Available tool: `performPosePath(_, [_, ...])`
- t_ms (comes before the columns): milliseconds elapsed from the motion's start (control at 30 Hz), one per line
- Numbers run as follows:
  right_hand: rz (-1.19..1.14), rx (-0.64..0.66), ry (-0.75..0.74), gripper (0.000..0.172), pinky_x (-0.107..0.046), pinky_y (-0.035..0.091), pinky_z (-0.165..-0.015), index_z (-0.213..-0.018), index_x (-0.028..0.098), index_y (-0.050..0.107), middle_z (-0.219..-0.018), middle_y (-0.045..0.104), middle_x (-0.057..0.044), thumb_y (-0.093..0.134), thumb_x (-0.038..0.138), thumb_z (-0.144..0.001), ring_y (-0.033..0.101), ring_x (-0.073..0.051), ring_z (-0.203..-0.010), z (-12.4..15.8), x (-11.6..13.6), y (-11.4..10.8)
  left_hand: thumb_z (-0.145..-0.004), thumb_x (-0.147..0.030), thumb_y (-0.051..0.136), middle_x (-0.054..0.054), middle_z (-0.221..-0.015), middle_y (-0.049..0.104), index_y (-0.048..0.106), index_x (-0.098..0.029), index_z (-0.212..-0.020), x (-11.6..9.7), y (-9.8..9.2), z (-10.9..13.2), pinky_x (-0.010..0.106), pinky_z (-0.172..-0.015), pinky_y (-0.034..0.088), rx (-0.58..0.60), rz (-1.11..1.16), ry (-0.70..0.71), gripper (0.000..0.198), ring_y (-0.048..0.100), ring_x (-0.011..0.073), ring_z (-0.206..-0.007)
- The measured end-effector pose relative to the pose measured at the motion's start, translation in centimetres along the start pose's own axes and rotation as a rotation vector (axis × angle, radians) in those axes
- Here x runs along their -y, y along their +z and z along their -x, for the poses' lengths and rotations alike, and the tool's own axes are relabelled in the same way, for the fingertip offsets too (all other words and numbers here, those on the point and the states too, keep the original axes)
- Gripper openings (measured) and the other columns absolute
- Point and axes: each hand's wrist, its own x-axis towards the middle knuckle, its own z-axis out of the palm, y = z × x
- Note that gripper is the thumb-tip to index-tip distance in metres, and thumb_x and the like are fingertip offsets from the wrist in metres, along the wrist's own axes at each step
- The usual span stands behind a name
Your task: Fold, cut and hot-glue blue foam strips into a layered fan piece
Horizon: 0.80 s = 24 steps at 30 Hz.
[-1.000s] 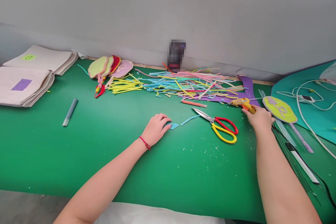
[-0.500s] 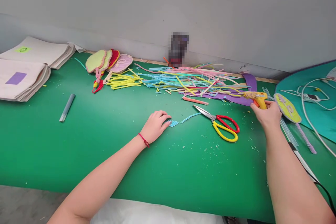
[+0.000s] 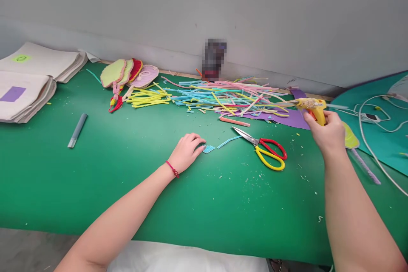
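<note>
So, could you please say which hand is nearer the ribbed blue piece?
The left hand, fingertips at the ribbed blue piece; the right hand is well to its right, holding the glue gun.

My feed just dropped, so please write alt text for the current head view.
A right hand grips a yellow glue gun; the left hand is at a small blue piece on a green table. Between them lie scissors with red and yellow handles, with a pile of colored strips behind.
</note>
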Motion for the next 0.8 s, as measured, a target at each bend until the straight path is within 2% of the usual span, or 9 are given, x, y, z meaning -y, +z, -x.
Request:
performPosePath(33, [-0.035, 0.011, 0.017, 0.055, -0.030, 0.042, -0.067, -0.114, 0.011, 0.059, -0.099, 0.066, -0.015, 0.068, 0.048, -0.074, 0.058, -0.018, -0.079, 0.7, 0.9, -0.7, -0.096, -0.032, 0.043, 0.007, -0.111, 0.059, 0.061, -0.020, -0.111, 0.0, 0.0, 0.0, 0.041, -0.095, 0.043, -0.002, -0.002, 0.002, 0.026, 0.052, 0.0227, -0.105])
performPosePath(100, [-0.077, 0.024, 0.010, 0.061, -0.031, 0.041, -0.072, -0.118, 0.015, 0.056, -0.106, 0.065, -0.013, 0.071, 0.048, -0.069, 0.058, -0.020, -0.086, 2.5, 3.0, -2.2, -0.096, -0.032, 0.043, 0.007, -0.111, 0.059, 0.061, -0.021, -0.111, 0.0, 0.0, 0.0, 0.041, -0.094, 0.044, -0.005, -0.007, 0.003, 0.026, 0.053, 0.0227, -0.104])
performPosePath(233, [-0.137, 0.038, 0.000, 0.063, -0.032, 0.041, -0.074, -0.116, 0.017, 0.056, -0.104, 0.064, -0.011, 0.070, 0.054, -0.068, 0.058, -0.022, -0.087, 7.5, 7.0, -4.5, -0.096, -0.030, 0.042, 0.007, -0.110, 0.059, 0.061, -0.021, -0.110, 0.1, 0.1, 0.0, 0.041, -0.093, 0.044, -0.009, -0.005, 0.003, 0.026, 0.053, 0.0228, -0.103])
performPosePath(300, [-0.180, 0.124, 0.064, 0.064, -0.032, 0.042, -0.070, -0.113, 0.019, 0.054, -0.098, 0.064, -0.008, 0.069, 0.058, -0.065, 0.058, -0.021, -0.080, 10.3, 8.5, -4.9, -0.096, -0.029, 0.042, 0.007, -0.110, 0.059, 0.062, -0.021, -0.110, 0.1, 0.1, -0.1, 0.041, -0.093, 0.044, -0.010, -0.003, 0.005, 0.026, 0.053, 0.0230, -0.103])
performPosePath(433, [-0.184, 0.296, 0.045, 0.048, -0.031, 0.041, -0.063, -0.089, 0.022, 0.053, -0.083, 0.059, -0.003, 0.063, 0.063, -0.066, 0.054, -0.020, -0.069, 14.7, 10.4, -3.8, -0.095, -0.026, 0.041, 0.008, -0.110, 0.059, 0.062, -0.021, -0.110, 0.2, 0.2, -0.1, 0.041, -0.093, 0.044, -0.013, 0.006, 0.007, 0.027, 0.053, 0.0232, -0.103])
performPosePath(500, [-0.175, 0.365, 0.041, 0.047, -0.031, 0.040, -0.060, -0.087, 0.022, 0.050, -0.081, 0.057, -0.002, 0.061, 0.064, -0.067, 0.053, -0.019, -0.066, 16.0, 10.7, -2.8, -0.095, -0.026, 0.040, 0.008, -0.110, 0.059, 0.062, -0.021, -0.109, 0.2, 0.1, -0.1, 0.041, -0.093, 0.044, -0.013, 0.022, 0.007, 0.027, 0.053, 0.0231, -0.102])
performPosePath(633, [-0.135, 0.458, 0.018, 0.048, -0.029, 0.038, -0.055, -0.089, 0.023, 0.045, -0.080, 0.056, -0.002, 0.060, 0.064, -0.067, 0.055, -0.020, -0.066, 17.2, 10.5, -1.2, -0.093, -0.028, 0.045, 0.007, -0.110, 0.059, 0.062, -0.022, -0.110, 0.5, -0.2, -0.2, 0.041, -0.093, 0.044, 0.000, 0.086, 0.002, 0.024, 0.053, 0.0231, -0.103])
performPosePath(800, [-0.115, 0.465, -0.081, 0.041, -0.029, 0.036, -0.052, -0.087, 0.024, 0.044, -0.081, 0.057, -0.002, 0.058, 0.059, -0.071, 0.057, -0.020, -0.066, 17.8, 9.8, -0.3, -0.081, -0.027, 0.064, 0.006, -0.114, 0.058, 0.062, -0.024, -0.111, 0.8, -0.6, -0.2, 0.041, -0.094, 0.045, 0.060, 0.109, 0.033, 0.030, 0.053, 0.0244, -0.105])
